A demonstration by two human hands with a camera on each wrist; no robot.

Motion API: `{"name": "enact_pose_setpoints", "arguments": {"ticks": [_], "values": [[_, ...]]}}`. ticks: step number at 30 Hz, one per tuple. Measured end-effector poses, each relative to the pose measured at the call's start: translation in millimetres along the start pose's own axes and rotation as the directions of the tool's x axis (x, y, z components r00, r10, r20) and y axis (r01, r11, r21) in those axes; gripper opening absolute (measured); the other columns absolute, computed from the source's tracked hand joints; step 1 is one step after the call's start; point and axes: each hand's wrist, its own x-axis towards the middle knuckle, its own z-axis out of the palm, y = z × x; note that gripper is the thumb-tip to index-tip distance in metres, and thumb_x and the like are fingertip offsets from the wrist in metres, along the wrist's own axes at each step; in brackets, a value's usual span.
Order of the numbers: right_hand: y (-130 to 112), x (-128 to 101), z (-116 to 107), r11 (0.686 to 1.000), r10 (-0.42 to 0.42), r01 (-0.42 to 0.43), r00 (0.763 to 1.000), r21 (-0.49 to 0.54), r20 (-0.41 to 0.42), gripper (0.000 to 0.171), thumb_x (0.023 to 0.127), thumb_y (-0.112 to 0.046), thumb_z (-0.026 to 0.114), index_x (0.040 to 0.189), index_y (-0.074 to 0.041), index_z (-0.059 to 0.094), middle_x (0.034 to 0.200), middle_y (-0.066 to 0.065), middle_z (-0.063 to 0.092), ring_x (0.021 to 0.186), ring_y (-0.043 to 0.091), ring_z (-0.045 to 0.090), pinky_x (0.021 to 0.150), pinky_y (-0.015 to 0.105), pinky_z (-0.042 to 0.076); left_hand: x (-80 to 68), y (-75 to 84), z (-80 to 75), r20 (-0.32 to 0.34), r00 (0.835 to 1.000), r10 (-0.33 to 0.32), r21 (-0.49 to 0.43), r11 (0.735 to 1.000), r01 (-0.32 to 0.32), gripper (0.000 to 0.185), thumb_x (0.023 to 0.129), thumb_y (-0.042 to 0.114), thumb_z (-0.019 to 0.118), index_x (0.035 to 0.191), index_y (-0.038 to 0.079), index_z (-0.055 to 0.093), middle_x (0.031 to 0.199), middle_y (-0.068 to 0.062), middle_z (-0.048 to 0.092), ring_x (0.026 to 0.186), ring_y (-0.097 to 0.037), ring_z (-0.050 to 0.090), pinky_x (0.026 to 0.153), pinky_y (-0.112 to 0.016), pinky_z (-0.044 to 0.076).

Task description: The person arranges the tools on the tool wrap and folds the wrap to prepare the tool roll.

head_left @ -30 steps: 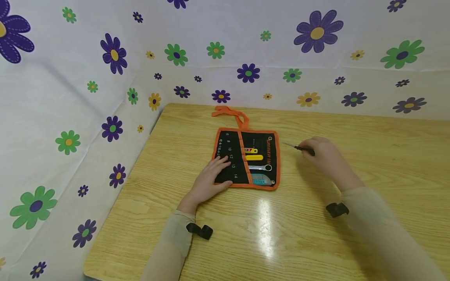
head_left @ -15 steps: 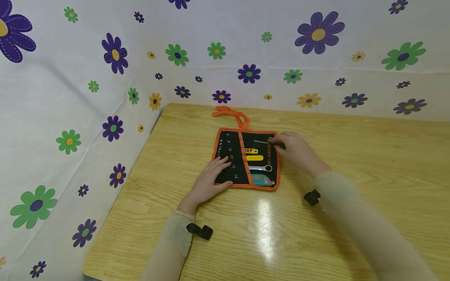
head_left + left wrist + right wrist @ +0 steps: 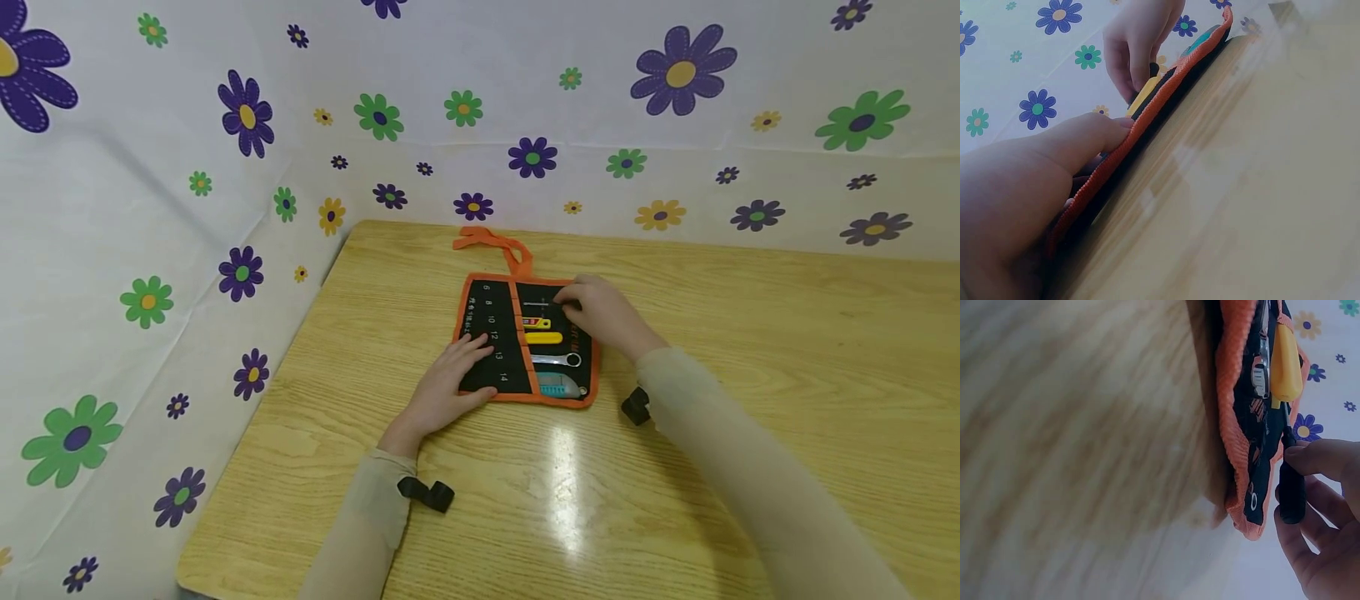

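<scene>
A black roll-up tool pouch with orange trim lies unfolded on the table. My left hand rests on its left part, fingers spread over the printed size numbers. At the pouch's upper right, my right hand pinches a screwdriver by its black handle. The thin metal shaft points left toward the orange pocket edge; whether its tip has entered the slot I cannot tell. Below it, the pockets hold a small yellow-and-red tool, a yellow handle, a ring-ended wrench and a teal utility knife.
An orange tie strap trails from the pouch's far edge. The wooden table reaches back to a white flowered cloth, which also hangs along the left side.
My right hand has moved left with the screwdriver, from beside the pouch to over its upper pockets. My left hand has stayed in place.
</scene>
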Motion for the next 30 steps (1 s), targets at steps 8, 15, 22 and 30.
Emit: {"name": "enact_pose_setpoints", "arguments": {"ticks": [8, 15, 22, 30], "values": [[-1, 13, 5, 0.999, -0.037, 0.038, 0.999, -0.003, 0.030, 0.019, 0.086, -0.003, 0.059, 0.102, -0.003, 0.068, 0.098, 0.011, 0.061, 0.088, 0.025, 0.055, 0.079, 0.038, 0.048, -1.5, 1.6, -2.3, -0.001, 1.000, 0.002, -0.006, 1.000, -0.002, 0.062, 0.086, 0.048, 0.056, 0.139, 0.021, 0.039, 0.148, 0.006, 0.025, 0.138, -0.016, 0.013, 0.110, -0.046, 0.016], [-9, 20, 9, 0.998, -0.059, 0.058, 0.997, 0.011, 0.050, 0.019, 0.087, -0.005, 0.058, 0.104, -0.004, 0.068, 0.102, 0.012, 0.062, 0.090, 0.025, 0.057, 0.080, 0.037, 0.049, -0.9, 1.1, -1.6, -0.007, 1.000, 0.014, 0.003, 1.000, -0.014, 0.062, 0.085, 0.049, 0.055, 0.139, 0.021, 0.039, 0.148, 0.006, 0.025, 0.138, -0.016, 0.013, 0.109, -0.047, 0.016], [-11, 24, 15, 0.996, -0.086, 0.084, 0.995, 0.034, 0.056, 0.020, 0.089, -0.008, 0.057, 0.106, -0.005, 0.067, 0.102, 0.011, 0.063, 0.092, 0.024, 0.058, 0.080, 0.036, 0.049, -0.6, 1.2, -1.4, -0.008, 1.000, 0.018, -0.003, 1.000, -0.018, 0.062, 0.086, 0.049, 0.055, 0.138, 0.021, 0.040, 0.148, 0.006, 0.025, 0.138, -0.016, 0.013, 0.110, -0.045, 0.015], [-6, 21, 12, 0.996, -0.036, 0.028, 0.995, 0.083, 0.098, 0.027, 0.089, -0.008, 0.057, 0.116, -0.003, 0.061, 0.115, 0.013, 0.059, 0.106, 0.027, 0.054, 0.090, 0.041, 0.045, -0.4, 1.8, -2.5, 0.002, 1.000, 0.015, 0.009, 1.000, -0.015, 0.062, 0.086, 0.048, 0.056, 0.139, 0.020, 0.039, 0.148, 0.005, 0.025, 0.138, -0.017, 0.013, 0.111, -0.043, 0.013]]}}
